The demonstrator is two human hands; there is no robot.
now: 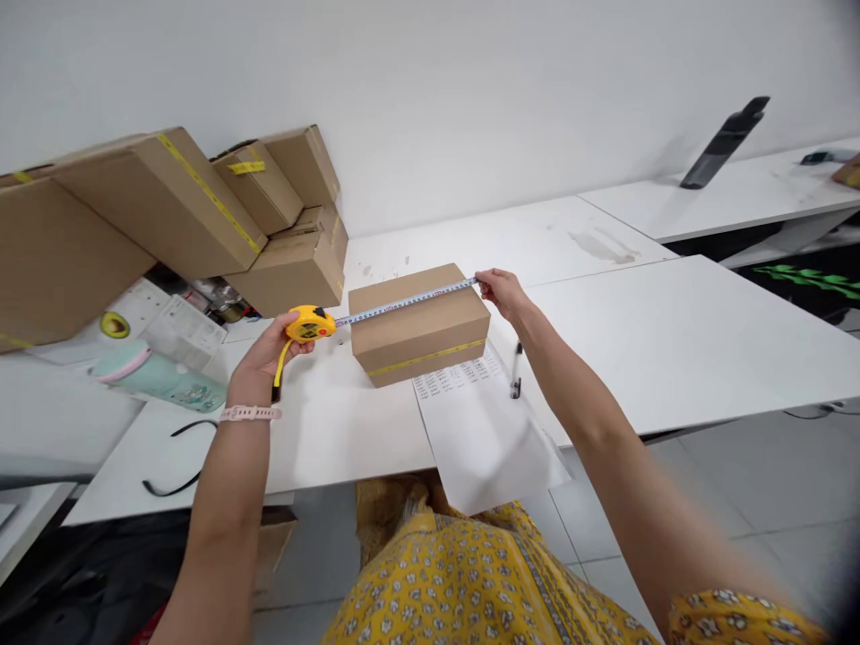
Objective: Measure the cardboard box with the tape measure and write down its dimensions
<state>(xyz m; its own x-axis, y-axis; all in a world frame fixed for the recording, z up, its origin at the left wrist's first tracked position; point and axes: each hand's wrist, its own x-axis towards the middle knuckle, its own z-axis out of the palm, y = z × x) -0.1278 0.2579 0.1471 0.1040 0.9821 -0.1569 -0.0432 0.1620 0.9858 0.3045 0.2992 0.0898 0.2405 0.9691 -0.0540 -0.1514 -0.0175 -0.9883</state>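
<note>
A closed cardboard box (420, 340) with a yellow tape strip along its near side sits on the white table. My left hand (272, 345) is wrapped round the yellow case of a tape measure (310, 324), just left of the box. The blade runs out across the top of the box, its number marks facing up. At the box's right end, my right hand (501, 288) pinches the blade's tip between thumb and fingers. Beneath and in front of the box lies a printed sheet of paper (480, 448), partly covered by it, with a pen (516, 372) on its right side.
Several cardboard boxes (288, 269) are stacked at the back left against the wall. A mint-green bottle (165, 376) lies in front of them, near a black strap (178, 488). A dark bottle (722, 148) stands at the far right. The sheet overhangs the table's front edge.
</note>
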